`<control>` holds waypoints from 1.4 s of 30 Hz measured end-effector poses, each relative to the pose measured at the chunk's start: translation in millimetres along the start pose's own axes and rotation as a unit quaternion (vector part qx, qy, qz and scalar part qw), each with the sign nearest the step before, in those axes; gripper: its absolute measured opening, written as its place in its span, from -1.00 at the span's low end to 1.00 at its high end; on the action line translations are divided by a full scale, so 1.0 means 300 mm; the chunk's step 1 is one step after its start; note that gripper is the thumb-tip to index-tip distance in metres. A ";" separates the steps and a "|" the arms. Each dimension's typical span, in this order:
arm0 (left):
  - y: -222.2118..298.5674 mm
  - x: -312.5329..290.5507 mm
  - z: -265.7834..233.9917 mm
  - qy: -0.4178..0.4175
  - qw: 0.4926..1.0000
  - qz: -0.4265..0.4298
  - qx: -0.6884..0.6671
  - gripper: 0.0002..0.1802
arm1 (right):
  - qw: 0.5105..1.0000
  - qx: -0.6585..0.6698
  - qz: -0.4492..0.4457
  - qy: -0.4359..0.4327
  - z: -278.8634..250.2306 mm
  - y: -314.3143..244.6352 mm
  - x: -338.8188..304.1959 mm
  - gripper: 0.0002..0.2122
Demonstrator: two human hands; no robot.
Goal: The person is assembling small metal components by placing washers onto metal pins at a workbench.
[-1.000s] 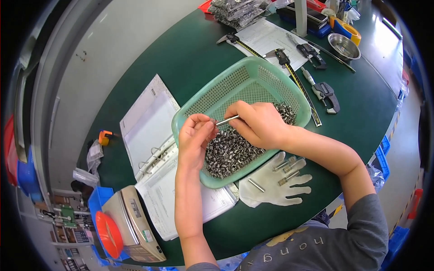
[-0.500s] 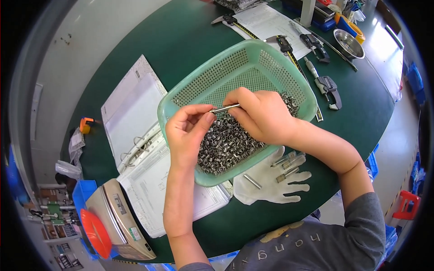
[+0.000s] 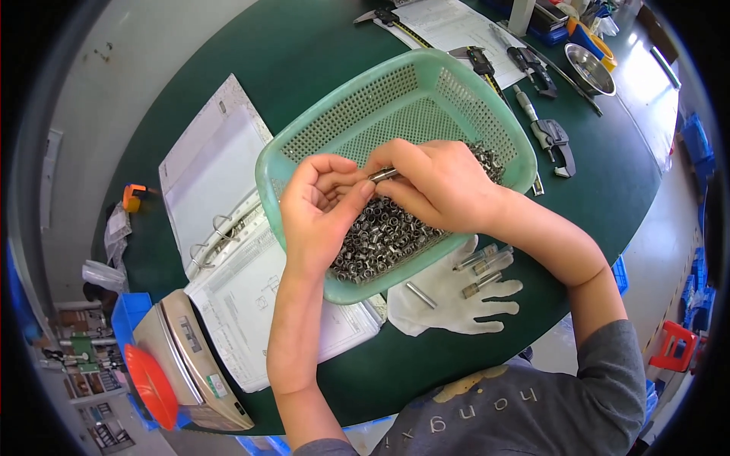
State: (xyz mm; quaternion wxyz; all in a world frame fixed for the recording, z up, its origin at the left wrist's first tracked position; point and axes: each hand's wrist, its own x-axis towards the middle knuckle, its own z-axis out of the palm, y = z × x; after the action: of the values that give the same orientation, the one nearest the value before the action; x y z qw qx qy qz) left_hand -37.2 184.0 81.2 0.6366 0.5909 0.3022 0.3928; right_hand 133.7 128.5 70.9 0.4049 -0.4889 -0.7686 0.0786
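My right hand (image 3: 445, 186) grips a slim shiny metal pin (image 3: 383, 174) between thumb and fingers, over the green basket. Pinched around the pin's other end are the thumb and fingers of my left hand (image 3: 315, 220); whether a small ring sits there too is hidden by the fingertips. Below both hands, the light-green perforated plastic basket (image 3: 342, 295) holds a heap of small metal rings (image 3: 380, 235), piled toward its near and right side.
A white glove (image 3: 456, 304) near me carries another metal pin (image 3: 421, 295) and several small clear tubes (image 3: 487, 266). An open ring binder (image 3: 251, 319) and a scale (image 3: 194, 357) lie left. Calipers (image 3: 479, 61), micrometers (image 3: 553, 140) and a steel bowl (image 3: 589, 70) stand beyond.
My two hands have come closer together, with less of the pin showing between them. The whole view has shifted slightly.
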 end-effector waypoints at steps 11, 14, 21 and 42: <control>-0.055 -0.025 -0.011 -0.091 0.811 0.058 0.574 -0.92 | 0.995 0.025 0.093 0.024 0.011 0.003 -0.011 -0.83; -0.052 -0.018 -0.011 -0.102 0.802 0.061 0.585 -0.91 | 0.995 0.028 0.087 0.026 0.015 0.003 -0.012 -0.83; -0.033 0.006 -0.018 0.046 0.993 0.039 0.104 -0.84 | 0.994 0.037 0.091 0.049 0.010 0.002 -0.012 -0.84; 0.021 0.016 0.002 -0.042 0.977 0.122 0.172 -0.83 | 0.998 0.045 0.048 0.016 0.010 0.000 -0.012 -0.82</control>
State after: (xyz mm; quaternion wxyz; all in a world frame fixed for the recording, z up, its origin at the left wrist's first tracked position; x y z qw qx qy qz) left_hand -35.1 187.9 88.0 0.4851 0.7397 0.2641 0.3844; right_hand 132.2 126.3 66.9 0.4345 -0.5075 -0.7335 0.1250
